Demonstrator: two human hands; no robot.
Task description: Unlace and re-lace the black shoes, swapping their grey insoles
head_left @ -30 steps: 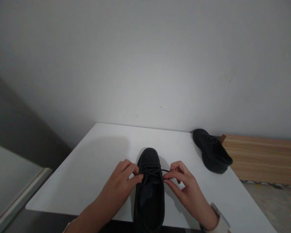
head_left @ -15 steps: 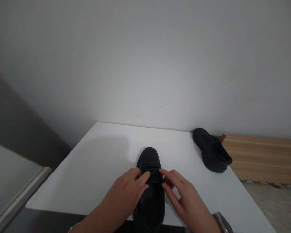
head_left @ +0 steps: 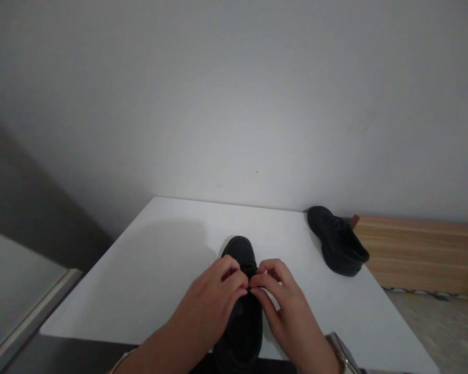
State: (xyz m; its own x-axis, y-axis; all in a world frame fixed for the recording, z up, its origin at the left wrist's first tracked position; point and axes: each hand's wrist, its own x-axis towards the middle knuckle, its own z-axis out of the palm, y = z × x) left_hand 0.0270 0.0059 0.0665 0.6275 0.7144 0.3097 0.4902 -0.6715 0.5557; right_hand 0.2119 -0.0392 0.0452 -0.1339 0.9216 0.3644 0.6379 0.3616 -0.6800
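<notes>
At the black shoe (head_left: 238, 248), the lace (head_left: 250, 289) is seemingly pinched by the closed fingers of left hand (head_left: 208, 298) and right hand (head_left: 284, 296). Probably limp, it is best held near its ends.

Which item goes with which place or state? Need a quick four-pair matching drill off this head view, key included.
Things:
1. near shoe
2. far shoe
3. watch
4. wooden board

Places or states:
A. at the wrist of the right hand
B. brown with visible grain, beyond the right edge of the white table
C. partly hidden by both hands, toe pointing toward the wall
D. on the table near its right edge, apart from both hands

Pairs: 1-C, 2-D, 3-A, 4-B
</notes>
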